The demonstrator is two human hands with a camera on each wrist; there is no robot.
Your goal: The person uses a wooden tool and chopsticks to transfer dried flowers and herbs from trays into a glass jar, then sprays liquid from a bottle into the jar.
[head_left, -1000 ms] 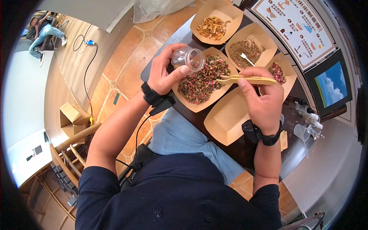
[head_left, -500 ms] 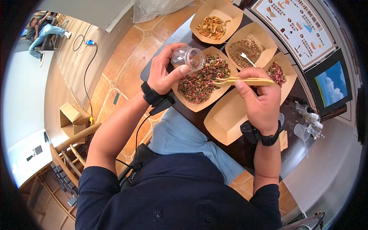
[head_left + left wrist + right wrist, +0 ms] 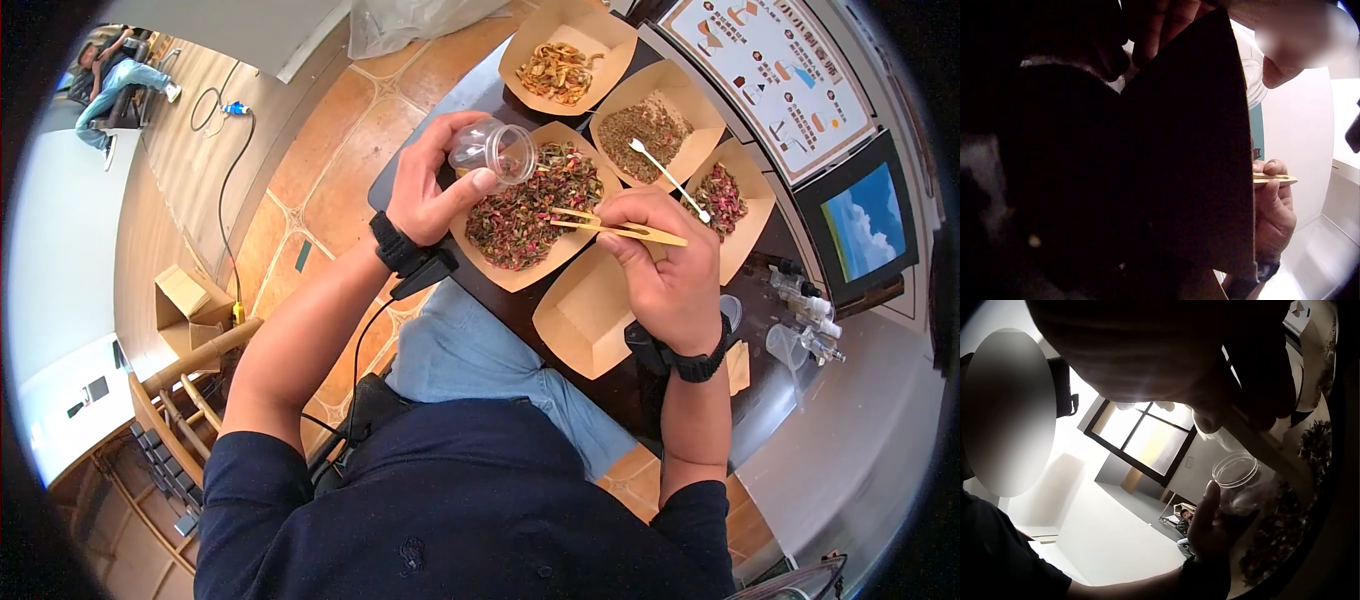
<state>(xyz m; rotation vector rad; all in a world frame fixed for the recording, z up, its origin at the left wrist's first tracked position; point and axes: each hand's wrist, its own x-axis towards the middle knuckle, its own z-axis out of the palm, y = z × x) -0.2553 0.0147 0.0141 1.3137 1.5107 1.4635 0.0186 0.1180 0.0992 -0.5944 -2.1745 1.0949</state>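
1. Right, so a pair of pale yellow wooden tongs is being pinched by the right hand, thumb and fingers curled round it. The two tips are being held slightly apart; nothing can be clearly made out between them.
2. What's new: compared with half a second ago, the tongs are being tilted more and are being brought a touch further left, over the red-and-green dried petal mix in a light-brown paper tray. Whether the mix is being touched can't be told.
3. With that shift, more of a thin white plastic spoon is being uncovered.
4. The clear, round-mouthed jar is being kept in practically the same spot by the left hand, thumb and fingers wrapped round it, at the tray's left edge.
5. Meaning, imo: the petals are being worked right now, while the jar is just being kept handy.
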